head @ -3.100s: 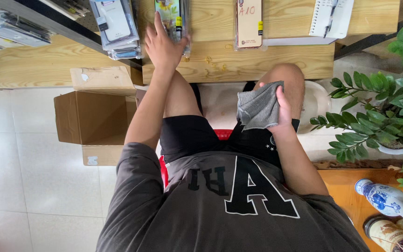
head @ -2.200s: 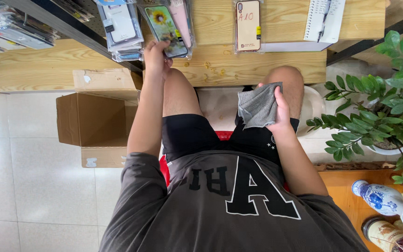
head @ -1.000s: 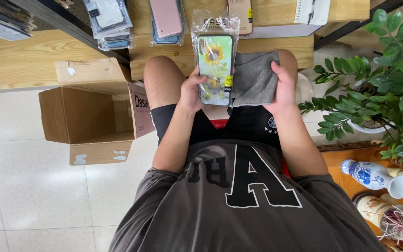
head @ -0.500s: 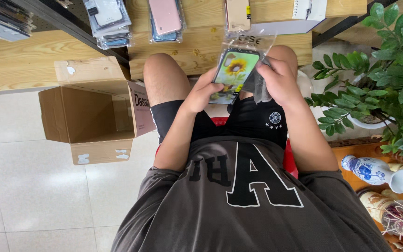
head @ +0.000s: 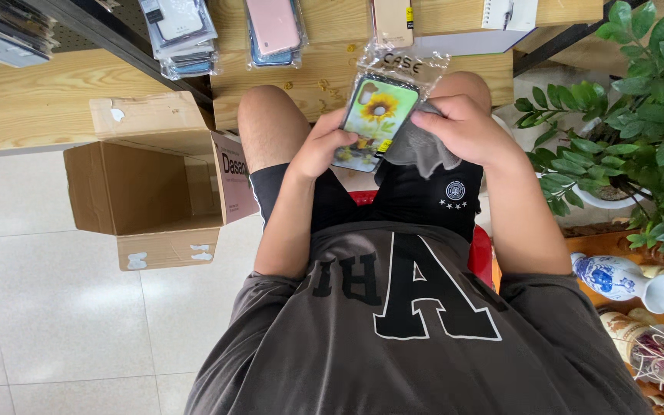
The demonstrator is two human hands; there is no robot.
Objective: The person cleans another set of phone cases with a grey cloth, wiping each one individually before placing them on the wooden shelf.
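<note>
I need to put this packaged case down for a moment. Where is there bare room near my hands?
Bare wood lies on the low wooden shelf left of the open cardboard box, whose inside looks empty. The shelf ahead is crowded with stacked phone cases. The leafy plant fills the right.

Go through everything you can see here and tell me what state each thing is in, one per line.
Left hand: gripping the packaged phone case by its lower left edge.
Right hand: pressing a grey cloth against the package.
Packaged phone case: sealed in a clear bag, held tilted above the lap.
Cardboard box: open, lying on its side on the floor.
Blue and white vase: lying on its side.
Potted plant: upright.
</note>
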